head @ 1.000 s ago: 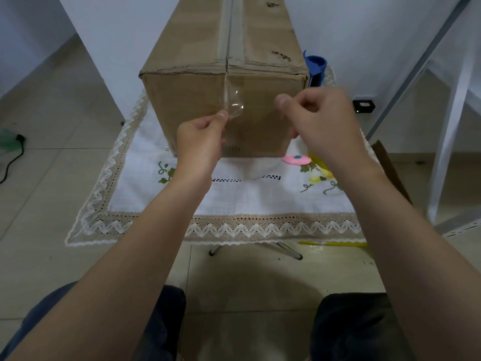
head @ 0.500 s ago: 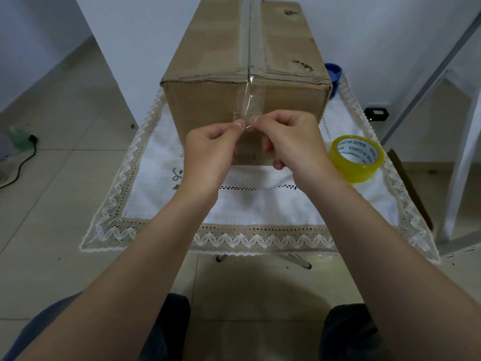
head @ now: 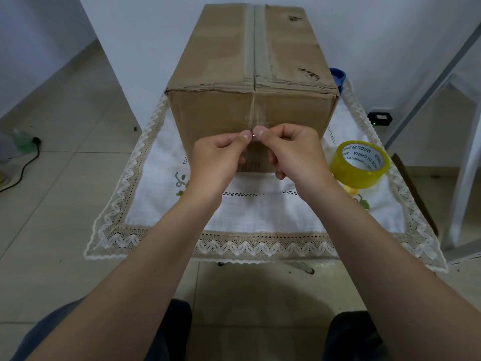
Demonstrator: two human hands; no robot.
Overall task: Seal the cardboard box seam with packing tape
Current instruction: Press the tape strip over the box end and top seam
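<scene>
A brown cardboard box (head: 216,110) stands on the small table, its top seam (head: 253,45) covered by a strip of tape. A clear tape strip (head: 256,114) hangs from the top edge down the box's front face. My left hand (head: 218,157) and my right hand (head: 294,152) meet in front of that face, and both pinch the loose lower end of the strip between thumb and forefinger. The yellow packing tape roll (head: 360,164) lies on the cloth to the right of my right hand.
A white lace-edged tablecloth (head: 260,217) covers the table. A blue object (head: 338,76) peeks out behind the box's right corner. White chair legs (head: 466,178) stand at the right, a cable (head: 23,168) lies on the tiled floor at the left. My knees are below.
My right hand came in from the right and joined my left at the tape's end. The strip, earlier curled away from the box, now hangs straighter down the front face.
</scene>
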